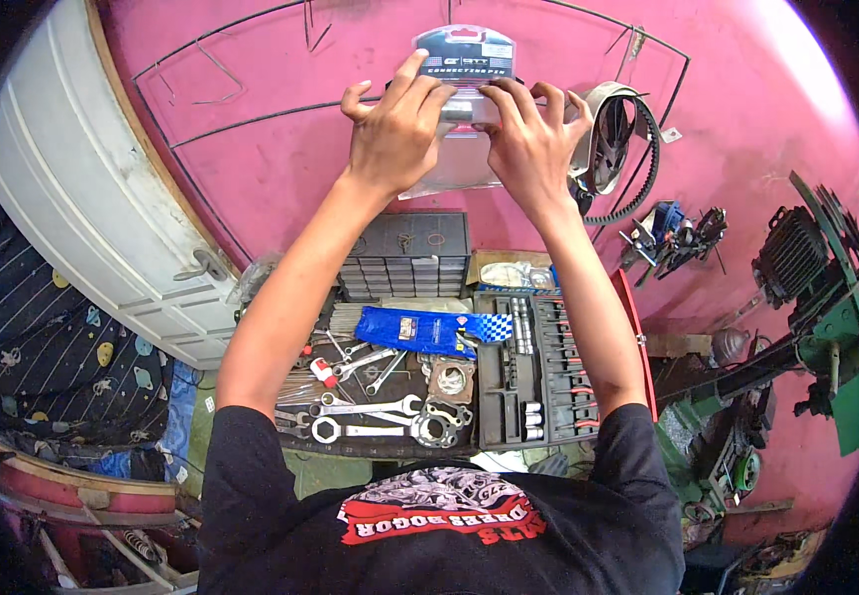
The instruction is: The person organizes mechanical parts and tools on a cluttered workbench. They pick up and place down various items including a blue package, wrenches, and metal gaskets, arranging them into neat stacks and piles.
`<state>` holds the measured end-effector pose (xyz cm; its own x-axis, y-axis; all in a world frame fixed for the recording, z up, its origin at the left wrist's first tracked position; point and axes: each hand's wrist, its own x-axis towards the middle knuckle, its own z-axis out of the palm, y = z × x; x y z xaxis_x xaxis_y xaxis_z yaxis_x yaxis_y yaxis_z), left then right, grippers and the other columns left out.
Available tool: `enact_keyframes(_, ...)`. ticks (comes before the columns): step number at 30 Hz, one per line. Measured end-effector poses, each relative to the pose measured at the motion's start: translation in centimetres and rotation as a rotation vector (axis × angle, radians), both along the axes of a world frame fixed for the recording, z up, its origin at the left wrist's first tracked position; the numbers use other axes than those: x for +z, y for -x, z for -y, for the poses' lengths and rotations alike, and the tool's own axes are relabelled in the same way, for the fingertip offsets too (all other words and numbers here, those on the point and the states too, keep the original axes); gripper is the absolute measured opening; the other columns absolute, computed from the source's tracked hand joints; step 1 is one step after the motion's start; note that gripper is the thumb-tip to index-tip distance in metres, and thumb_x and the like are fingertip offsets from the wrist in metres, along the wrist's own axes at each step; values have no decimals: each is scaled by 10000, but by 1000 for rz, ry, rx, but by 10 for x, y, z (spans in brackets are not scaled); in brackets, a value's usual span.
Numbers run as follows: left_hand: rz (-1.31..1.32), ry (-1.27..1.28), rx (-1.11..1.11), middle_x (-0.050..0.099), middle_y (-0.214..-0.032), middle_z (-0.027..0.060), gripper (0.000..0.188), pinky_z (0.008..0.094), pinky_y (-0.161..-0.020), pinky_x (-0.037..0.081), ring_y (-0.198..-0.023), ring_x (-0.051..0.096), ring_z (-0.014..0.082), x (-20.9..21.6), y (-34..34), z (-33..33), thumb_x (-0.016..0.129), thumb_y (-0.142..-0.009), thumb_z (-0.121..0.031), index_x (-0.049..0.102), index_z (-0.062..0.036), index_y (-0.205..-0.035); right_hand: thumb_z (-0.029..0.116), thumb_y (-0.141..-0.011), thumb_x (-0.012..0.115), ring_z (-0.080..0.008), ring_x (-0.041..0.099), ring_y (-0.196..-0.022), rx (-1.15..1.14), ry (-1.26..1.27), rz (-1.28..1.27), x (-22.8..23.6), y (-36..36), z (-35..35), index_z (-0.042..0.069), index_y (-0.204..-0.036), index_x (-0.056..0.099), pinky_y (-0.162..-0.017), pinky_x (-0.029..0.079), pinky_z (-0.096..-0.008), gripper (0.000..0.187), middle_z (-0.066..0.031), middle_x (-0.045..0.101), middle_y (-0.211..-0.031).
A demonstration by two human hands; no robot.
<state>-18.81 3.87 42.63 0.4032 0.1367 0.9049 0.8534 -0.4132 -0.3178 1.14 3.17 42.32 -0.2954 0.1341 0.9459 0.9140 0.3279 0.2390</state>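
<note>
Both my arms are stretched up in front of the pink wall. Between my hands is a flat clear plastic blister pack (465,59) with a dark printed header and a hang hole at its top. My left hand (395,134) grips its left side with bent fingers. At its right side my right hand (531,149) holds it the same way, fingertips on the front. A small silvery piece (457,111) shows inside the pack between my fingers. The pack's lower part is see-through and hangs below my hands.
A wire rack (271,117) and a black belt (647,169) hang on the wall. Below are a drawer cabinet (411,238), a blue packet (419,330), several wrenches (370,430) and an open toolbox (494,421). A white door (82,139) stands left, green machinery (851,397) right.
</note>
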Motion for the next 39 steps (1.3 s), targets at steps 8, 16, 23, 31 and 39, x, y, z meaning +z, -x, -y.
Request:
enact_keyframes(8, 4, 33, 8, 683, -1199, -24, 375, 547, -978, 221, -1397, 478, 166, -3, -3, -8, 722, -789, -148, 722, -113, -1163, 119, -681, 779, -248, 488, -1289, -43, 46, 48, -1, -1, -10, 191, -1203, 653, -1043, 288, -654, 541, 31, 613, -1380)
enact_keyframes(16, -36, 74, 73, 683, -1276, -31, 381, 545, -998, 218, -1422, 451, 149, -9, -4, -13, 756, -814, -216, 724, -123, -1182, 114, -709, 778, -272, 494, -1293, -35, 116, 70, -5, -4, -19, 199, -1222, 641, -1051, 275, -637, 538, 45, 637, -1393)
enact_keyframes(23, -79, 119, 128, 685, -1263, -30, 402, 539, -997, 224, -1421, 451, 137, -16, -4, -22, 773, -820, -264, 718, -130, -1195, 146, -709, 753, -265, 511, -1276, -23, 77, 141, -13, -8, -34, 166, -1147, 650, -1037, 293, -658, 450, 2, 633, -1329)
enact_keyframes(31, -157, 116, 148, 681, -1202, -51, 433, 528, -987, 239, -1359, 493, 149, -20, 1, -52, 799, -789, -322, 715, -134, -1170, 143, -669, 760, -269, 506, -1291, -28, 76, 144, -21, -2, -58, 156, -1111, 655, -1047, 295, -661, 455, -3, 612, -1382)
enact_keyframes(39, -179, 101, 162, 677, -1191, -52, 412, 529, -981, 264, -1350, 503, 170, -37, 1, -77, 797, -790, -342, 727, -140, -1142, 135, -626, 781, -277, 491, -1310, -26, 90, 113, -41, 1, -79, 152, -1092, 650, -1050, 301, -662, 484, -31, 593, -1412)
